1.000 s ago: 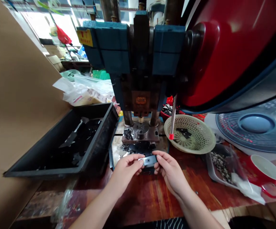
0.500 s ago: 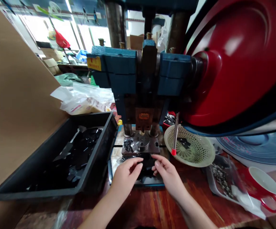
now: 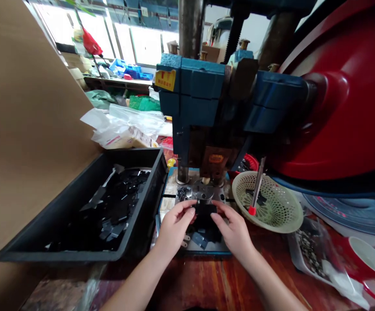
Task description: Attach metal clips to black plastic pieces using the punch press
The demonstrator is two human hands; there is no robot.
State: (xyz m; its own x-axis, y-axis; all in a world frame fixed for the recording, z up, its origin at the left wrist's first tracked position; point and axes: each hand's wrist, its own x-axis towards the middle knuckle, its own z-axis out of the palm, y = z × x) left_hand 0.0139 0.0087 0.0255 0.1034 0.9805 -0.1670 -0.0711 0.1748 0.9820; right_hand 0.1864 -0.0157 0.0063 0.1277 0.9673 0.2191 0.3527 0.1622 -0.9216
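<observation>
a: where is the dark flat piece [image 3: 206, 210] held?

b: at the front of the press [image 3: 192, 82], between the two hands. one end is pinched by the thumb and fingers of the left hand [image 3: 174, 222], the other by those of the right hand [image 3: 235, 226]; the hands are spaced apart by its length.

a: is the round metal block [image 3: 203, 190] touched by it?

b: that cannot be told. the piece is seen just in front of the block, above dark scraps [image 3: 200, 240] strewn on the base.

a: how is the room for moving bounded?

b: on the left, by the high wall of the black tray [image 3: 61, 257], set close beside the base; on the right, by the pale basket [image 3: 279, 221], partly crossed in view by a red-tipped lever [image 3: 258, 185]. in front of the base's blue edge, a stretch of wooden table [image 3: 213, 280] is spanned by both forearms.

a: and what is contained in the tray?

b: many dark flat pieces [image 3: 116, 216], loosely heaped, with some shinier ones mixed in.

a: in the basket?

b: a few dark pieces [image 3: 263, 199], gathered at the bottom. farther right, small metallic bits [image 3: 308, 250] are held in a clear tub, partly covered by plastic, and a red mug [image 3: 373, 259] is placed beside it.
</observation>
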